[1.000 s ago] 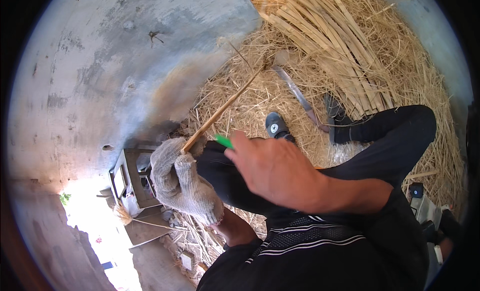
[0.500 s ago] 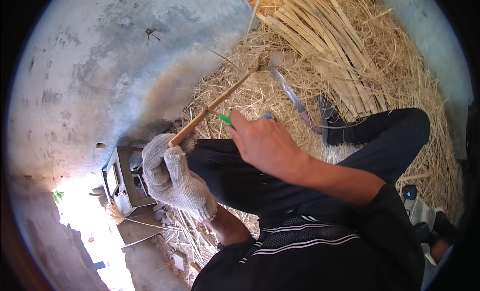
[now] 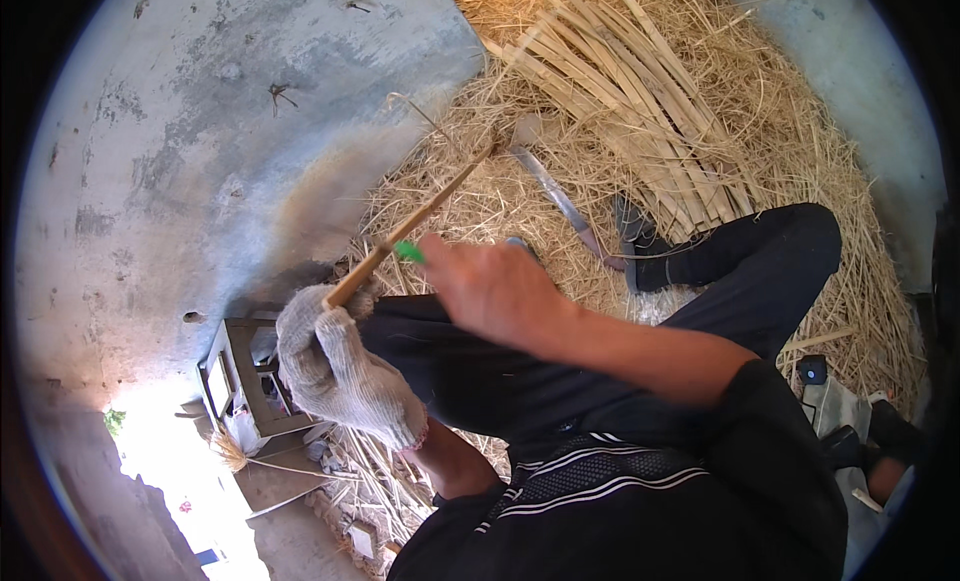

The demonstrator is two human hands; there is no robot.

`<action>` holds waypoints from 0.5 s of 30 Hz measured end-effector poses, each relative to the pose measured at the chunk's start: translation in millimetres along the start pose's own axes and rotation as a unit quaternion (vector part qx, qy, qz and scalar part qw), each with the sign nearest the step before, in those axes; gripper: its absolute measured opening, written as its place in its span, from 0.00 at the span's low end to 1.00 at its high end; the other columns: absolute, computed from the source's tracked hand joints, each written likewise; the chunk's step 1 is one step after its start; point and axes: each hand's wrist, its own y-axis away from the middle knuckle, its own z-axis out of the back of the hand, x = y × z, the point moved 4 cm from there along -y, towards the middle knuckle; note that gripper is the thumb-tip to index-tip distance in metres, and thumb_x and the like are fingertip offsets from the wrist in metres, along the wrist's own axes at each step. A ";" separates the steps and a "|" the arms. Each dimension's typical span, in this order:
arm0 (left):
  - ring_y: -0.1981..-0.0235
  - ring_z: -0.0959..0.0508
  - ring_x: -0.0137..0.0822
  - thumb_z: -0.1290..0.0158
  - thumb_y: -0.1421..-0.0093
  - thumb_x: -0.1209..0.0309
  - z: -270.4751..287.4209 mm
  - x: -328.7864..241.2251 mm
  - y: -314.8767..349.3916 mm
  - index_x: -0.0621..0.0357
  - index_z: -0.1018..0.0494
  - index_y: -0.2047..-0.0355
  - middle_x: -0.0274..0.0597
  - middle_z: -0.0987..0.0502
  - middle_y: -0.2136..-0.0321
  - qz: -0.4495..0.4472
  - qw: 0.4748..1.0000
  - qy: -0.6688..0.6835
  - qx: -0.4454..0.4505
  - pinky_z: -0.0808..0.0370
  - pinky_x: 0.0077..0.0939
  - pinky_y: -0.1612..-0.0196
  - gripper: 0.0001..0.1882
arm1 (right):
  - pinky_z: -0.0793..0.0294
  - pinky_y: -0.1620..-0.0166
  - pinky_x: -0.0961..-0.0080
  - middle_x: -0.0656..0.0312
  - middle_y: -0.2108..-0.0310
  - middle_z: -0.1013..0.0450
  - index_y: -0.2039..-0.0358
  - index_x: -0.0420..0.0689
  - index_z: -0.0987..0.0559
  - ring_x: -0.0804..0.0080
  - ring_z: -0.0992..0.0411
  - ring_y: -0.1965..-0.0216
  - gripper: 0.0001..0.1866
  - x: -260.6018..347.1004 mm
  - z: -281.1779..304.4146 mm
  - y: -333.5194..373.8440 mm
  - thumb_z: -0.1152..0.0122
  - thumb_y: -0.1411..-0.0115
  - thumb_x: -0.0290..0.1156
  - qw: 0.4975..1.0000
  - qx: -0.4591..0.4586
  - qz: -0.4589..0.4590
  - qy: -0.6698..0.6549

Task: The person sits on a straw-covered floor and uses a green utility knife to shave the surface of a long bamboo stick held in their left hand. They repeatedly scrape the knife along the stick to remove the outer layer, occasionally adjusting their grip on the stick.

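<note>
My left hand [image 3: 345, 366], in a grey knitted glove, is closed round the near end of a slim split bamboo strip [image 3: 422, 215]. The strip slants up and away to the right over the straw. My bare right hand [image 3: 495, 293], blurred by motion, grips a small tool with a green end [image 3: 408, 251]. That green end is beside the strip, close to a dark joint; the rest of the tool is hidden by the fist. A long-bladed knife [image 3: 553, 191] lies on the straw beyond my right hand.
Straw [image 3: 800, 271] covers the floor, with a stack of split bamboo strips [image 3: 640, 111] at the far right. A worn plastered wall [image 3: 220, 131] stands on the left. Below it is a wooden stool-like frame [image 3: 250, 371]. My bent legs [image 3: 760, 271] lie under my hands.
My right hand with the green-ended tool has moved left and slightly nearer, closer to the strip. The left hand keeps its hold on the bamboo. The whole view has shifted a little.
</note>
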 end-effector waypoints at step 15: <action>0.71 0.22 0.35 0.44 0.43 0.80 -11.0 -10.0 -0.2 0.71 0.27 0.68 0.47 0.25 0.69 0.008 1.000 0.010 0.013 0.18 0.28 0.69 0.05 | 0.26 0.78 0.56 0.46 0.85 0.28 0.62 0.35 0.30 0.45 0.25 0.81 0.14 49.6 81.7 19.2 0.50 0.32 0.35 0.948 0.014 0.086 -0.307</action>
